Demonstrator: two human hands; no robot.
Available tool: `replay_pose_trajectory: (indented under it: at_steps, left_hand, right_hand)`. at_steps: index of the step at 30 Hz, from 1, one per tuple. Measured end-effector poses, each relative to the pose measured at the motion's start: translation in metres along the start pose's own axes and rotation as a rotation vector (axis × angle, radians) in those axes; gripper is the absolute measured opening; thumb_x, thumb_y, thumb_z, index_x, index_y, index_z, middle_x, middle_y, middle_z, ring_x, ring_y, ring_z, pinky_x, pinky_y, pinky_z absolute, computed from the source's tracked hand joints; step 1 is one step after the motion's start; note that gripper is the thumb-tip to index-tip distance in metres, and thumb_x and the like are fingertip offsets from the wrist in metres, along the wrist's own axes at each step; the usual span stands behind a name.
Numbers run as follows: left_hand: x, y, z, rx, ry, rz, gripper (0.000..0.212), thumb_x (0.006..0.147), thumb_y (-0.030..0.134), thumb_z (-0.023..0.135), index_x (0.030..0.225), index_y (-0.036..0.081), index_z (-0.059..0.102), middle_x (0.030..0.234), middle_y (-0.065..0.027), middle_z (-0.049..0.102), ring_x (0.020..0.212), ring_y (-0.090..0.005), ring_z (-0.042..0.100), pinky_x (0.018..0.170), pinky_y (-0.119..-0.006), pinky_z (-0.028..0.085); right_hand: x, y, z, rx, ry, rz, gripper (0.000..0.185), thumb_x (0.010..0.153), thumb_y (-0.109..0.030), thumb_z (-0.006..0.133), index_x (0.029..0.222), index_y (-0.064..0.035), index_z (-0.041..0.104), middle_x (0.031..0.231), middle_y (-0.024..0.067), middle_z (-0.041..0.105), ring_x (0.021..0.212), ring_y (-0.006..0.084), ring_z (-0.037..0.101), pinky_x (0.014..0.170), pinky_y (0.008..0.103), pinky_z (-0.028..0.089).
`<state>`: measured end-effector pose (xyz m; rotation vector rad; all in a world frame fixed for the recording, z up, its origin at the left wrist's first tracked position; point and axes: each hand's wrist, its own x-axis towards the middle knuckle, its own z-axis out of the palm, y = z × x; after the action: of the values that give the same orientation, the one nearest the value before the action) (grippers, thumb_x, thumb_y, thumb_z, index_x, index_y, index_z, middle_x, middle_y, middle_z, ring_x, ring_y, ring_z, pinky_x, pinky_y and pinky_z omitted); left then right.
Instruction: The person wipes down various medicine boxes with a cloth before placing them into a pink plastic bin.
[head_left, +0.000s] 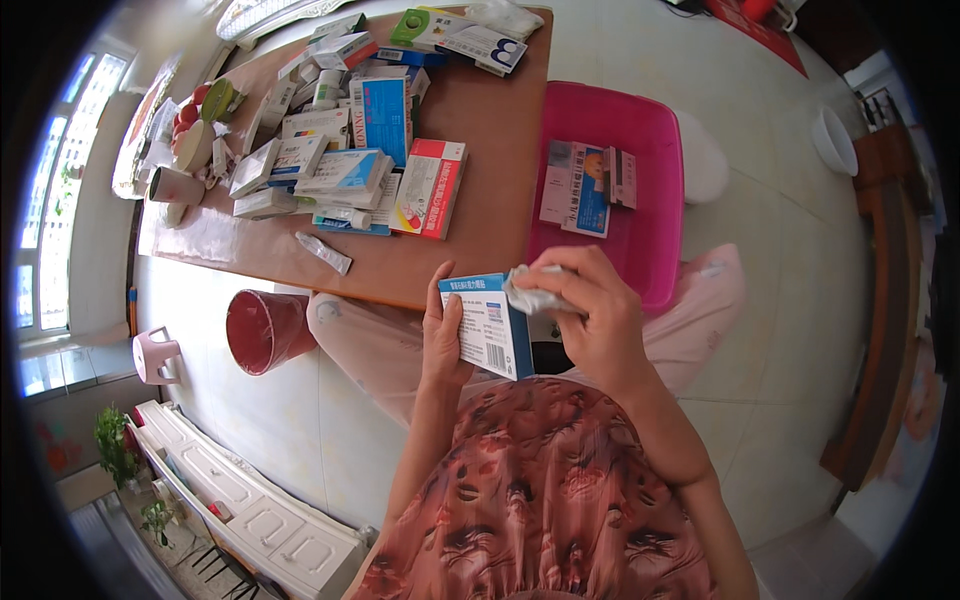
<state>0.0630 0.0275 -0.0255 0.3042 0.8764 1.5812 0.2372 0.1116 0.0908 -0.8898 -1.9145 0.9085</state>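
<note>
My left hand (444, 337) grips a blue and white cardboard medicine box (487, 330) by its left side, above my lap. A crumpled whitish cloth or tissue (536, 291) is pinched in my right hand (600, 315), against the box's upper right edge. Beyond them, a red and white medicine box (427, 189) lies on the brown table (487, 165), beside a heap of medicine boxes, a white bottle (328, 88) and a small tube (324, 253). To the right, a pink plastic bin (656, 262) holds several boxes (574, 187) lying on its bottom.
A red waste bin (270, 332) with a plastic liner stands on the floor left of my knees. Further left is a pink stool (155, 355). A cup (176, 186) lies at the table's left side. A white basin (834, 141) is at the far right.
</note>
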Motion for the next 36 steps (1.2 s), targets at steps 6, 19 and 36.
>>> replay_pose_trajectory:
  at_steps: [6,19,36]
  left_hand:
    - [0.004,0.007,0.01,-0.109,0.086,0.019,0.047,0.103,0.014,0.048,0.147,0.012,0.032,0.112,-0.0087,0.065,0.095,-0.0154,0.068,0.08,-0.032,0.059]
    - [-0.013,0.014,0.009,-0.038,0.188,0.048,0.048,0.1,0.008,0.052,0.145,0.011,0.037,0.107,-0.0081,0.064,0.092,-0.0142,0.066,0.08,-0.03,0.057]
    - [-0.073,0.014,0.026,0.427,0.336,0.328,0.049,0.093,0.011,0.066,0.138,0.007,0.044,0.106,-0.0032,0.057,0.097,-0.0106,0.055,0.087,-0.025,0.047]
  right_hand:
    - [-0.02,-0.012,-0.011,0.083,-0.221,-0.013,0.039,0.069,0.014,0.061,0.098,-0.0086,0.071,0.097,0.0075,0.061,0.09,0.0287,0.058,0.08,0.0387,0.049]
    - [-0.028,-0.022,-0.002,-0.069,-0.213,0.003,0.043,0.068,0.014,0.064,0.105,-0.0068,0.071,0.096,0.0098,0.056,0.089,0.0279,0.059,0.077,0.0382,0.049]
    - [-0.062,-0.029,0.018,-0.352,-0.102,-0.027,0.044,0.063,0.011,0.068,0.103,-0.0055,0.07,0.103,0.0081,0.061,0.096,0.03,0.058,0.08,0.0394,0.05]
